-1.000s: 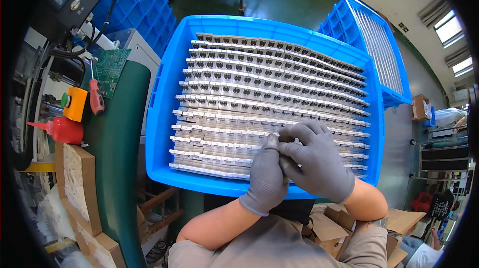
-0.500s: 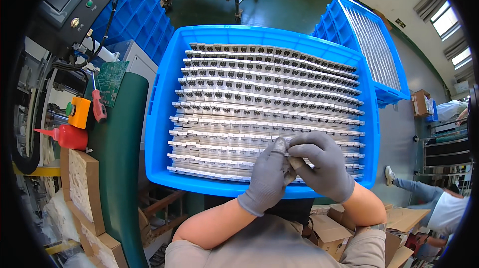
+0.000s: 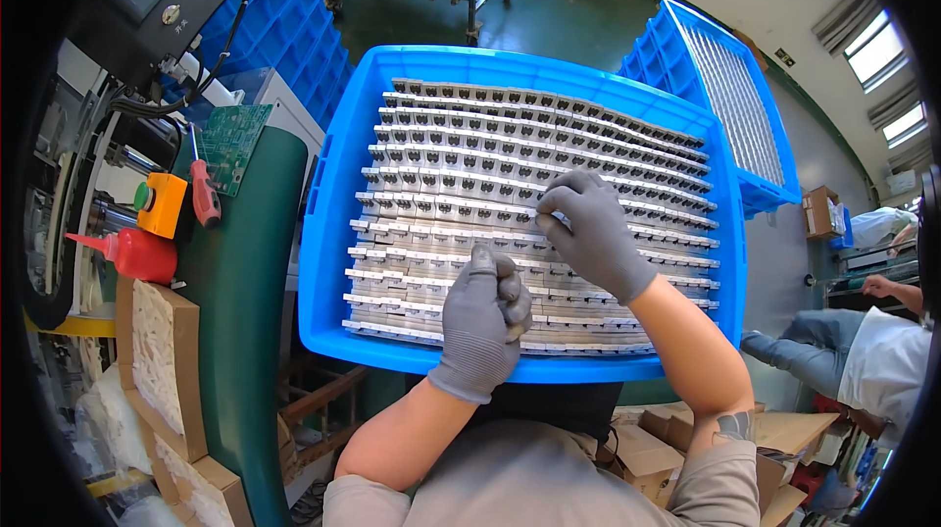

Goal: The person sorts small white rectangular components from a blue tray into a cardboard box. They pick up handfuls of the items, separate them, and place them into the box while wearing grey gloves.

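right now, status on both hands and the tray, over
Left hand fisted on the near rows of small grey parts. Right hand fingertips down on a middle row. Blue tray full; nothing blocking.

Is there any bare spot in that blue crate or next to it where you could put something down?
Hardly inside: the blue crate is packed wall to wall with rows of small grey parts, and both gloved hands, left hand and right hand, rest on them. The green surface left of the crate, below the screwdriver, looks bare.
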Demonstrator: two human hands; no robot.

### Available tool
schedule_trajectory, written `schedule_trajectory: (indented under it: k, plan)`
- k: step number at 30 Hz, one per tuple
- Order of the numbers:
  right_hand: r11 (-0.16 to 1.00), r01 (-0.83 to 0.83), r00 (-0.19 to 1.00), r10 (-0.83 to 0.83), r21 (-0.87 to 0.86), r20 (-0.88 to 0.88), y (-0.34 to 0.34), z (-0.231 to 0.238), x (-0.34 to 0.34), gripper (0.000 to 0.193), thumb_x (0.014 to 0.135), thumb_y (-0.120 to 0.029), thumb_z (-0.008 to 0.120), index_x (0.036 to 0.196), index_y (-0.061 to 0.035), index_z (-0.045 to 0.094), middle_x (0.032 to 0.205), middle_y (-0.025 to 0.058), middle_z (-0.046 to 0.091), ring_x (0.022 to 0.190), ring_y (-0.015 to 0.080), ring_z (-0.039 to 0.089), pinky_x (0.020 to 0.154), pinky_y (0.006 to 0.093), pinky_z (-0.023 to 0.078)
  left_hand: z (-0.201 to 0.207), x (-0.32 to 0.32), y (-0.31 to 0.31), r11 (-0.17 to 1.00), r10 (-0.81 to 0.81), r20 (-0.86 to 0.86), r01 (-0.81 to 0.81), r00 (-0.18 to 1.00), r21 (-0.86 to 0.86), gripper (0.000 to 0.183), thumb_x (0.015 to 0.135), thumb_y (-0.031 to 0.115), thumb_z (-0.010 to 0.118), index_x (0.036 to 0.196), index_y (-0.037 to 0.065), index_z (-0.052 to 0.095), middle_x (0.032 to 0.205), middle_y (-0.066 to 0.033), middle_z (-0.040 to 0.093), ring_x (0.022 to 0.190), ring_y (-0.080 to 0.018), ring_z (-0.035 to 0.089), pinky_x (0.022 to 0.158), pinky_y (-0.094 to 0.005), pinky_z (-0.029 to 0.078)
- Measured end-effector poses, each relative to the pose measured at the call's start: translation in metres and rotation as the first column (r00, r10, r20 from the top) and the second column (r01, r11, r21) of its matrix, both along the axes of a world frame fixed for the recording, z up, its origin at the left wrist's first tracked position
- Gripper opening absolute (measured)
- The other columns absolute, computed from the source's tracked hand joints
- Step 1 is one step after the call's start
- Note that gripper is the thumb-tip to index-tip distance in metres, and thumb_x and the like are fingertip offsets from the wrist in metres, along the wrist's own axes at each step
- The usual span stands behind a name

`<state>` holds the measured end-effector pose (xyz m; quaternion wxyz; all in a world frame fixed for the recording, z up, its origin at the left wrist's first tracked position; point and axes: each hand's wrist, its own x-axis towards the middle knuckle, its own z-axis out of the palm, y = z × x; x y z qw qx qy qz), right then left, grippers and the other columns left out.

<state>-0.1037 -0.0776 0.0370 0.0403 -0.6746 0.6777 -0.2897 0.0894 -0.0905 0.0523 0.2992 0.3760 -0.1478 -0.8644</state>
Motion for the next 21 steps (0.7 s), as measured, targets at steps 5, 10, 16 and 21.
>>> schedule_trajectory:
  k: [5,10,16,21]
  plan:
    - [1.000,0.027,0.999,-0.027,0.008,-0.042,-0.009,-0.011,0.007,0.007,0.086,-0.015,0.074,0.090,-0.0095,0.072,0.102,0.0078,0.066,0.103,0.0311,0.061,0.093,0.0448,0.046,-0.001,0.006,0.000,1.000,0.001,-0.044,-0.002,0.999,-0.028,0.036,0.112,0.042,0.041,0.101,0.009,0.052,0.079,0.0003,0.044,0.062,-0.0097,0.041,0.046,-0.0212,0.032]
    - [0.999,0.044,0.988,-0.042,0.010,-0.149,-0.008,-0.011,0.012,0.006,0.085,-0.015,0.075,0.089,-0.0110,0.072,0.102,0.0066,0.066,0.104,0.0299,0.061,0.093,0.0448,0.045,-0.001,0.006,0.001,1.000,0.008,-0.049,-0.009,0.999,-0.021,0.038,0.111,0.043,0.041,0.101,0.009,0.052,0.080,-0.0004,0.044,0.062,-0.0097,0.041,0.046,-0.0211,0.031]
    - [0.999,0.041,0.979,-0.047,-0.036,-0.198,-0.008,-0.005,0.016,0.008,0.084,-0.012,0.072,0.091,-0.0123,0.072,0.105,0.0054,0.066,0.107,0.0294,0.060,0.095,0.0442,0.044,-0.003,0.007,0.000,1.000,0.022,-0.060,-0.022,0.998,-0.010,0.043,0.111,0.048,0.039,0.102,0.008,0.052,0.079,-0.0001,0.044,0.062,-0.0101,0.042,0.045,-0.0212,0.032]
    - [1.000,-0.017,0.955,0.017,0.000,-0.296,-0.001,-0.001,0.013,0.016,0.083,-0.006,0.071,0.097,-0.0112,0.073,0.109,0.0070,0.067,0.108,0.0310,0.060,0.094,0.0437,0.046,-0.007,0.006,0.000,0.998,0.038,-0.098,-0.034,0.994,0.045,0.048,0.109,0.053,0.039,0.107,0.008,0.054,0.080,-0.0014,0.050,0.061,-0.0108,0.046,0.045,-0.0213,0.033]
